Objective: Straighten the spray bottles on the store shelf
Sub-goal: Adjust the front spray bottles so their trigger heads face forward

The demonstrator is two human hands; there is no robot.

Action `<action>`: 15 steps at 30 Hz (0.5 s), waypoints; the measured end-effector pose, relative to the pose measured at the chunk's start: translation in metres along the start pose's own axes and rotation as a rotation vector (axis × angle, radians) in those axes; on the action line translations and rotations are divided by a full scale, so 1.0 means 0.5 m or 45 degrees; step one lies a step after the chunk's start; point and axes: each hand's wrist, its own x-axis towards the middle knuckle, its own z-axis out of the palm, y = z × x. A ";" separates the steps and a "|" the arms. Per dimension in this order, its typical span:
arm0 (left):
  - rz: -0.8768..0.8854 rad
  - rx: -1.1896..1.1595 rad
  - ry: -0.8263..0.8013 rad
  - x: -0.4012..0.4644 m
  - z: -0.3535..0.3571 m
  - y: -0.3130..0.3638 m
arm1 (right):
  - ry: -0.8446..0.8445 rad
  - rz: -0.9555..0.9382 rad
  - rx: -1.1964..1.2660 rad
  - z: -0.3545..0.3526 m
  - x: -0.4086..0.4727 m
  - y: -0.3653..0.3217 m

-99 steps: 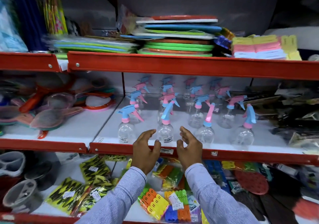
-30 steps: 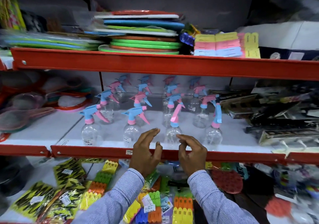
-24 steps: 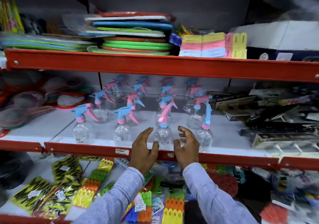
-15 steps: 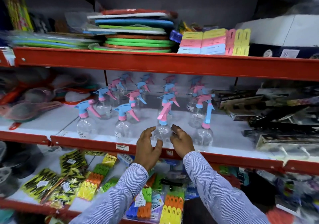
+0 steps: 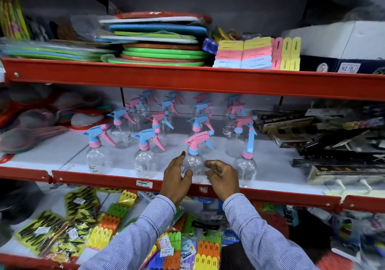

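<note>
In the head view, the spray bottles (image 5: 166, 136) stood in four rows running back on the middle shelf (image 5: 125, 181), at about 12 o'clock from the hands. Both hands framed the third front bottle (image 5: 194, 161), the one with the pink trigger head. The left hand (image 5: 175, 178) sat at its 9 o'clock, fingers spread and thumb near the clear body; the right hand (image 5: 223, 176) sat at its 3 o'clock, fingers curled loosely. Neither grip was closed on the bottle; whether any fingertip touched the plastic could not be told.

This bottle's nozzle pointed left like its two neighbours at 9 o'clock, so this step looked nearly finished. The front bottle (image 5: 246, 161) at 3 o'clock had its blue trigger head facing another way. The next move probably called for shifting both hands right, gripping that bottle's body and twisting it to match the row.
</note>
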 end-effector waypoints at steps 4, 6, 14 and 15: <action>-0.009 -0.034 0.048 -0.006 0.003 -0.009 | -0.023 0.006 -0.025 -0.002 0.002 0.001; 0.002 -0.045 0.061 -0.012 0.005 -0.013 | -0.092 0.011 -0.012 0.000 0.002 0.001; 0.011 -0.093 -0.025 -0.005 0.003 -0.018 | -0.041 -0.006 0.026 0.007 -0.003 0.008; 0.010 -0.089 -0.029 -0.004 0.003 -0.019 | -0.034 -0.006 0.021 0.008 -0.004 0.008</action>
